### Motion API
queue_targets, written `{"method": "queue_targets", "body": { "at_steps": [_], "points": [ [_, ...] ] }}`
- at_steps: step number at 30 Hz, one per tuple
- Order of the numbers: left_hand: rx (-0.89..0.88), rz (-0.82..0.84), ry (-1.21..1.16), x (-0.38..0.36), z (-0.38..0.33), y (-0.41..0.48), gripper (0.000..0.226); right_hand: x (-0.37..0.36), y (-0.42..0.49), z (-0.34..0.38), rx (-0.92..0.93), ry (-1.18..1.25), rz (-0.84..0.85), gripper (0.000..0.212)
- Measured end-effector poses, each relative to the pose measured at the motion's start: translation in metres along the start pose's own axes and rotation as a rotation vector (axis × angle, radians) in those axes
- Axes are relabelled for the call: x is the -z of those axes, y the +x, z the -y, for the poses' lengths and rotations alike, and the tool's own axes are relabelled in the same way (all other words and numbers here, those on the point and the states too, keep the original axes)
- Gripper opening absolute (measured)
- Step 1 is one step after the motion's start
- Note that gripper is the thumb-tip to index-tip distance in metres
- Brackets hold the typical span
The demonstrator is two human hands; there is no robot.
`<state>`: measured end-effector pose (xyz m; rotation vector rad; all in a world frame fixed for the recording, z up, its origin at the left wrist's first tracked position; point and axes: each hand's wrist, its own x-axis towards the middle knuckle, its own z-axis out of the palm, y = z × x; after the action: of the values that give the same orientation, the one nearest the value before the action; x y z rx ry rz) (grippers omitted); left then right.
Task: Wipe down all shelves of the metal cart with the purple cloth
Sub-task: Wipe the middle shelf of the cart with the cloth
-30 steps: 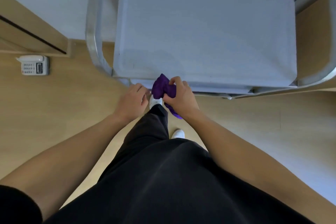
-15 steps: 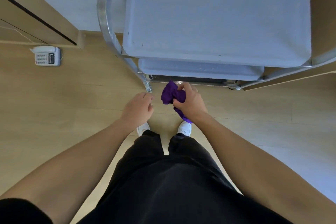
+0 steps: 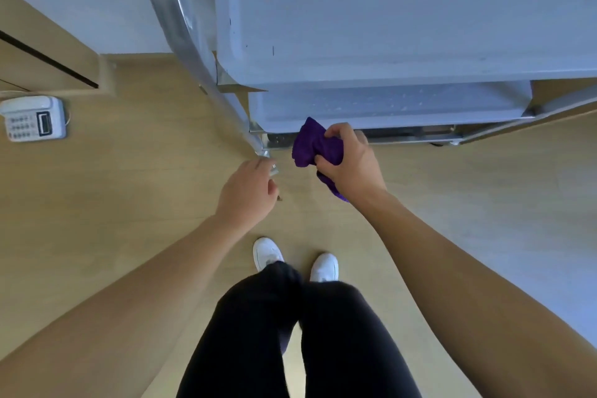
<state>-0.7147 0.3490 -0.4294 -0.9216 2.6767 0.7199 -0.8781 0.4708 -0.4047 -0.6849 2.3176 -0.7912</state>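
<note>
Purple cloth (image 3: 315,145) was bunched in right hand (image 3: 350,168), fingers clamped round it, at lower shelf (image 3: 387,103) front edge. Left hand (image 3: 247,192) was loosely curled, empty, near cart leg (image 3: 181,26). Risk: wadded cloth skips corners; top shelf (image 3: 387,10) overhang may block reach.

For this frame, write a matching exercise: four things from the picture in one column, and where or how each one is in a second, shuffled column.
Things
1. purple cloth
2. telephone
3. left hand
4. lower shelf

Place or state
a. on the floor, far left
b. partly showing under the top shelf
c. bunched in the right hand
d. holding nothing, near the foot of the cart's leg

Pairs: 1-c, 2-a, 3-d, 4-b
</note>
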Motion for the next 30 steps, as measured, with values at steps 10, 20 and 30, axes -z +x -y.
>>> {"method": "queue_targets", "body": {
  "at_steps": [10,20,30],
  "points": [
    [-0.15,-0.277,0.188,-0.091,0.059,0.082,0.06,-0.109,0.118,-0.032,0.253,-0.021,-0.176,0.043],
    [-0.222,-0.713,0.138,-0.139,0.084,0.114,0.045,-0.158,0.171,-0.032,0.516,-0.582,-0.519,0.048],
    [-0.157,-0.808,0.165,-0.148,0.07,0.118,0.039,-0.139,0.182,-0.057,0.896,-0.455,-0.268,0.04]
  ]
}}
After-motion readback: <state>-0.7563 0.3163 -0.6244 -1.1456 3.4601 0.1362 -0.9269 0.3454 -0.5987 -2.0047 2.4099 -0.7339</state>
